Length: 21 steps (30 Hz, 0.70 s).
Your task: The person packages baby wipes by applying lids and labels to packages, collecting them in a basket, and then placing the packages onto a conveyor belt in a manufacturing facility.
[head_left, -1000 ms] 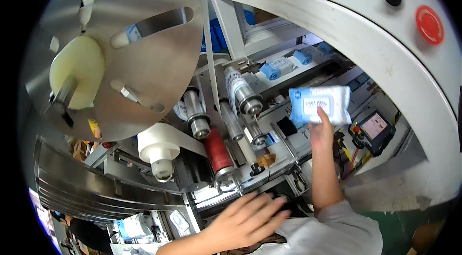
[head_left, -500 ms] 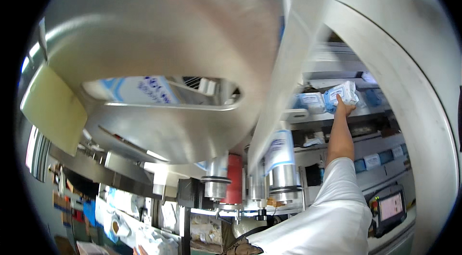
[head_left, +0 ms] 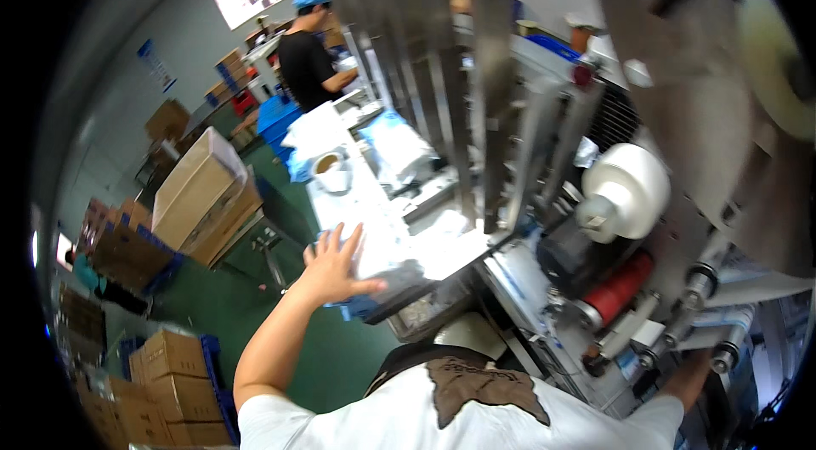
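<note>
My left hand [head_left: 333,270] is open, fingers spread, above the near end of a white worktable [head_left: 331,210]. White, blurred wrapping or packs lie beside its fingers; whether it touches them I cannot tell. A roll of tape [head_left: 325,164] lies farther along the table. Beyond it is a blue-and-white pack [head_left: 399,144]. My right forearm [head_left: 687,380] reaches in at the lower right, behind metal rollers [head_left: 704,276] and printed film [head_left: 722,318]. The machine hides my right hand and anything it holds.
On the right stand a red roller [head_left: 619,288], a white spool [head_left: 625,186] and tall metal plates [head_left: 489,84]. A co-worker in a black shirt [head_left: 308,63] stands at the table's far end. Cartons [head_left: 174,386] and a large box [head_left: 200,195] stand on the green floor at left.
My view has swung left from the machine to the table. My left hand has come into view. The right hand, earlier gripping a pack of wipes, is now hidden behind the rollers.
</note>
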Each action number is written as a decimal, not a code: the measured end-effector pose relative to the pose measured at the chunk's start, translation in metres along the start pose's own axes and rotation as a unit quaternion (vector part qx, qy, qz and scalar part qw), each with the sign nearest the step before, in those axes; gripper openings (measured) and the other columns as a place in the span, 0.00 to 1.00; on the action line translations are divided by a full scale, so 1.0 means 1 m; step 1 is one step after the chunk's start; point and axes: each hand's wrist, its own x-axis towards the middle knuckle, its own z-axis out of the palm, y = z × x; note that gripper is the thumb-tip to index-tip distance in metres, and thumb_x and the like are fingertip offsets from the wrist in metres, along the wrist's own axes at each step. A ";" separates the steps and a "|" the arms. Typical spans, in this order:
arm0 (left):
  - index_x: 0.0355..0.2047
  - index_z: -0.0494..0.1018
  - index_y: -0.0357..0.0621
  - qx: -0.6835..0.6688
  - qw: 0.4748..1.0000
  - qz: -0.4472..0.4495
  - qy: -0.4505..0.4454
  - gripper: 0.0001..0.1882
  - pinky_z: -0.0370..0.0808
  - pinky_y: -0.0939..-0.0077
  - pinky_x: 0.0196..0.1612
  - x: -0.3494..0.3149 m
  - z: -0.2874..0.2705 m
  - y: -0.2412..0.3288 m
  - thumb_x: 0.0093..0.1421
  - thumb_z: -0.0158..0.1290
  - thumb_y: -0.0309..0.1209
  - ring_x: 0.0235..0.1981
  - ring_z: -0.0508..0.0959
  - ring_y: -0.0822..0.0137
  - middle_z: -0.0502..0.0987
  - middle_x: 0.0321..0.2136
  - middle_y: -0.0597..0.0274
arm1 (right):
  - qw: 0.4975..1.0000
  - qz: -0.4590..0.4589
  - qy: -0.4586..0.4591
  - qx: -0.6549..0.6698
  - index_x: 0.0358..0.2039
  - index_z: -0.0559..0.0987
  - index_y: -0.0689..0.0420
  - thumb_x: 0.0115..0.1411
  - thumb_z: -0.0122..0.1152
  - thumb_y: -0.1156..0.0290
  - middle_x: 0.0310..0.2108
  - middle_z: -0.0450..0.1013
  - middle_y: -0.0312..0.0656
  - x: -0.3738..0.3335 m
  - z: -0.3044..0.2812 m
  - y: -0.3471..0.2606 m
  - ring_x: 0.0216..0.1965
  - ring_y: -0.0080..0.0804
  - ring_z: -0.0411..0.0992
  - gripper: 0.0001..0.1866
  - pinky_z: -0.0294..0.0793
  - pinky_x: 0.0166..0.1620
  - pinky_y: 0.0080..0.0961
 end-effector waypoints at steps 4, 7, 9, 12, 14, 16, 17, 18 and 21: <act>0.61 0.55 0.50 -0.068 0.982 0.008 0.178 0.46 0.56 0.47 0.58 0.067 0.003 -0.109 0.46 0.58 0.56 0.61 0.52 0.44 0.53 0.61 0.46 | 0.974 -0.172 0.145 -0.006 0.47 0.71 0.61 0.57 0.53 0.66 0.44 0.71 0.46 -0.060 -0.037 -0.046 0.42 0.40 0.71 0.19 0.70 0.45 0.34; 0.61 0.53 0.48 -0.007 0.978 -0.112 0.176 0.47 0.58 0.51 0.58 0.148 0.017 -0.220 0.42 0.64 0.42 0.63 0.49 0.45 0.51 0.62 0.48 | 0.946 -0.272 0.173 0.043 0.44 0.74 0.61 0.60 0.49 0.66 0.43 0.73 0.45 -0.162 -0.044 -0.070 0.41 0.38 0.72 0.16 0.71 0.43 0.33; 0.62 0.51 0.48 -0.035 0.986 -0.120 0.113 0.51 0.58 0.53 0.59 0.209 0.043 -0.261 0.38 0.65 0.38 0.64 0.46 0.45 0.48 0.63 0.49 | 0.920 -0.345 0.169 0.070 0.43 0.77 0.61 0.62 0.46 0.67 0.42 0.74 0.44 -0.243 -0.061 -0.085 0.39 0.37 0.73 0.15 0.71 0.42 0.32; 0.64 0.45 0.48 -0.066 0.992 -0.094 0.061 0.62 0.55 0.55 0.62 0.262 0.065 -0.328 0.28 0.70 0.37 0.65 0.42 0.46 0.44 0.64 0.49 | 0.948 -0.268 0.151 0.078 0.45 0.76 0.59 0.62 0.46 0.68 0.40 0.73 0.41 -0.379 -0.020 -0.092 0.38 0.28 0.70 0.14 0.68 0.42 0.22; 0.63 0.45 0.42 -0.127 0.989 -0.034 0.070 0.67 0.55 0.59 0.62 0.279 0.075 -0.352 0.22 0.71 0.39 0.62 0.52 0.47 0.53 0.60 0.44 | 0.958 -0.262 0.072 0.097 0.46 0.75 0.57 0.62 0.48 0.68 0.36 0.72 0.36 -0.400 -0.034 -0.072 0.35 0.22 0.68 0.14 0.66 0.41 0.18; 0.57 0.54 0.35 -0.237 0.964 -0.059 0.106 0.60 0.61 0.63 0.58 0.289 0.085 -0.336 0.21 0.70 0.38 0.55 0.62 0.49 0.63 0.51 0.43 | 0.950 -0.290 0.068 0.092 0.45 0.74 0.58 0.62 0.50 0.67 0.33 0.71 0.35 -0.450 -0.028 -0.081 0.33 0.21 0.67 0.13 0.66 0.39 0.16; 0.55 0.57 0.34 -0.264 0.954 -0.077 0.119 0.56 0.64 0.64 0.56 0.289 0.085 -0.330 0.22 0.70 0.37 0.53 0.65 0.51 0.64 0.49 0.44 | 0.946 -0.304 0.058 0.094 0.45 0.74 0.58 0.63 0.50 0.67 0.33 0.71 0.34 -0.469 -0.027 -0.084 0.33 0.21 0.67 0.13 0.66 0.39 0.16; 0.52 0.59 0.35 -0.352 0.920 -0.096 0.142 0.50 0.67 0.65 0.52 0.290 0.086 -0.331 0.24 0.68 0.34 0.50 0.67 0.53 0.66 0.47 0.47 | 0.945 -0.315 0.052 0.073 0.44 0.75 0.58 0.63 0.50 0.67 0.32 0.71 0.34 -0.484 -0.025 -0.083 0.33 0.20 0.67 0.13 0.66 0.39 0.16; 0.45 0.63 0.36 -0.618 0.771 -0.093 0.124 0.36 0.72 0.68 0.40 0.272 0.071 -0.321 0.30 0.60 0.27 0.38 0.72 0.62 0.70 0.37 0.56 | 0.928 -0.371 0.041 -0.024 0.42 0.75 0.58 0.62 0.51 0.69 0.31 0.71 0.35 -0.550 -0.001 -0.088 0.31 0.20 0.67 0.11 0.68 0.38 0.17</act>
